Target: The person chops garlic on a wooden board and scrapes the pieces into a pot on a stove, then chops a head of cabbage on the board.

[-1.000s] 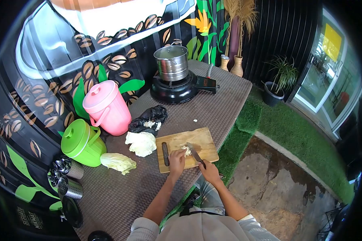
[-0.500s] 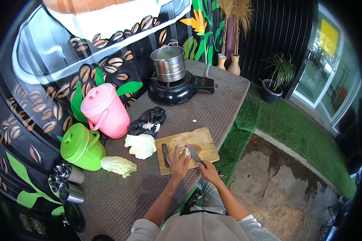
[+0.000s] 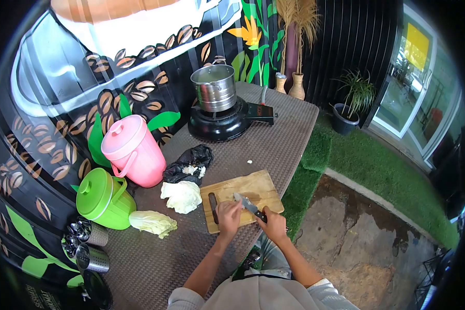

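My right hand (image 3: pixel 272 226) is wrapped round the black handle of a knife (image 3: pixel 250 205). Its blade slants up and left above the wooden cutting board (image 3: pixel 263 182), the tip close to my left fingers. My left hand (image 3: pixel 229 217) is closed over the board's left half, fingertips pressed together beside the blade; what they hold, if anything, is hidden. A few pale chopped bits lie near the blade. Left of the board sit a pale cabbage piece (image 3: pixel 181 197) and a longer leafy cabbage piece (image 3: pixel 153 222).
A black plastic bag (image 3: pixel 191 161) with white scraps lies behind the cabbage. Pink (image 3: pixel 139 155) and green (image 3: pixel 111 204) lidded buckets line the wall side. A steel pot (image 3: pixel 214 90) stands on a black gas stove (image 3: pixel 217 124). Steel utensil holders (image 3: pixel 94 257) are at lower left.
My left hand has gone from fingers spread over the chopped bits to closed beside the blade. The knife has lifted and shifted slightly, its tip now nearer my left fingers. The view has tilted a little.
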A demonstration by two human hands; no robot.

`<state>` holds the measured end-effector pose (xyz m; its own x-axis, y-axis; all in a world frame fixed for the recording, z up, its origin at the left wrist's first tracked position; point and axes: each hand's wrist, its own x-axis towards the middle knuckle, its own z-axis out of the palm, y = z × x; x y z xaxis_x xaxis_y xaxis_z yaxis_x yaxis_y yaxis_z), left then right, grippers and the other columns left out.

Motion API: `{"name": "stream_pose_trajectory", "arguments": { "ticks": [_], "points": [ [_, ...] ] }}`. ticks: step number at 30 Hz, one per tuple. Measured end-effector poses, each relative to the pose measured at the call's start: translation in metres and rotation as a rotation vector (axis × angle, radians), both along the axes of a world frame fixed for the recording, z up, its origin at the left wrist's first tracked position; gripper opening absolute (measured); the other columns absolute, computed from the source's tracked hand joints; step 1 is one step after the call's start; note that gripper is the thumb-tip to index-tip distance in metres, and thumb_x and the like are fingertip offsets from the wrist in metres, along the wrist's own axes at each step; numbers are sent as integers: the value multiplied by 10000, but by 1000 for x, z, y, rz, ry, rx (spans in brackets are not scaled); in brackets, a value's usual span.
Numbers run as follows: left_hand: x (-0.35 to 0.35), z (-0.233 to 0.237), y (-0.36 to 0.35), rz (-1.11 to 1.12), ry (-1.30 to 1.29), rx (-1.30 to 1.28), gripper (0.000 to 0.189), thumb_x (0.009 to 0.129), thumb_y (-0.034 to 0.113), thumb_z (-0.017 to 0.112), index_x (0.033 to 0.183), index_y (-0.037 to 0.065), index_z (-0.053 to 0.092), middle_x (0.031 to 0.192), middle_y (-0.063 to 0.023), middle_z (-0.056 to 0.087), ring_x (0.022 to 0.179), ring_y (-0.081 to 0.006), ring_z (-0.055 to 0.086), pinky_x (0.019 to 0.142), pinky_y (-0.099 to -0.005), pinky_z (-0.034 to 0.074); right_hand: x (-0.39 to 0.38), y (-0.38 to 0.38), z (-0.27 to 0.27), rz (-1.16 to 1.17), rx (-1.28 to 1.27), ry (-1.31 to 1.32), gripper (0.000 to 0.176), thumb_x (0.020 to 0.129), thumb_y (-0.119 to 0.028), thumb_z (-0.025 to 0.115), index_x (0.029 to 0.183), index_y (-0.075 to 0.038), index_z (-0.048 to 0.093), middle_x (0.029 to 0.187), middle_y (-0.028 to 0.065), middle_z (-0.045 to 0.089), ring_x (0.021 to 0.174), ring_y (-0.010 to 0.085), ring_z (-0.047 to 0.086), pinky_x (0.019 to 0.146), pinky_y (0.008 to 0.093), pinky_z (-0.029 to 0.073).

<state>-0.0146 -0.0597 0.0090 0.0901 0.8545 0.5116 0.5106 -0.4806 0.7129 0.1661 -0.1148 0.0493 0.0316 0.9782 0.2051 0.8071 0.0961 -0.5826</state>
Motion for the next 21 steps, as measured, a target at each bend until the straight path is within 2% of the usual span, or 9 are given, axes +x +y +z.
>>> {"name": "stream_pose_trajectory", "arguments": {
  "ticks": [1,3,4,5,7,10,21],
  "points": [
    [2,15,-2,4,-5,6,214,842,187,672,1046,144,724,1084,-74,672,1055,-270,537,969,-452,313,0,2,-2,4,6,-5,298,798,-264,703,866,-60,497,707,157,631,663,364,640,580,455,493],
    [7,38,-16,-79,268,204,321,893,299,612,1194,200,667,1348,-91,519,1222,-343,425,1037,-495,273,-2,4,0,31,80,-26,300,790,-262,708,865,-60,499,713,155,631,648,359,635,572,449,491],
    [8,30,-15,-158,354,111,353,921,367,548,1221,217,660,1510,-92,312,1341,-413,254,1091,-530,189,-3,4,3,35,85,-11,303,786,-267,707,855,-57,500,706,154,625,652,352,634,572,446,489],
    [8,31,-17,-156,351,107,353,921,367,548,1221,217,660,1510,-92,312,1341,-413,254,1091,-530,189,-3,4,5,37,81,-13,303,786,-267,707,855,-57,500,706,154,625,652,352,634,572,446,489],
    [10,36,-17,-147,494,98,373,935,399,515,1282,294,605,1525,-100,287,1364,-411,221,1094,-589,123,-4,6,12,31,61,0,303,787,-272,705,843,-55,501,700,152,622,672,342,640,581,443,488],
    [8,41,-20,-117,517,50,384,944,426,487,1303,327,581,1538,-104,259,1383,-412,186,1089,-623,64,-4,8,10,28,78,-8,294,780,-264,703,833,-56,501,690,149,615,667,338,638,583,438,488],
    [7,29,-16,17,498,6,402,945,438,481,1311,301,574,1523,-137,276,1390,-422,177,1084,-636,43,5,3,7,31,94,-17,279,756,-233,709,827,-58,503,675,139,603,644,334,626,575,426,485]
  ]
}}
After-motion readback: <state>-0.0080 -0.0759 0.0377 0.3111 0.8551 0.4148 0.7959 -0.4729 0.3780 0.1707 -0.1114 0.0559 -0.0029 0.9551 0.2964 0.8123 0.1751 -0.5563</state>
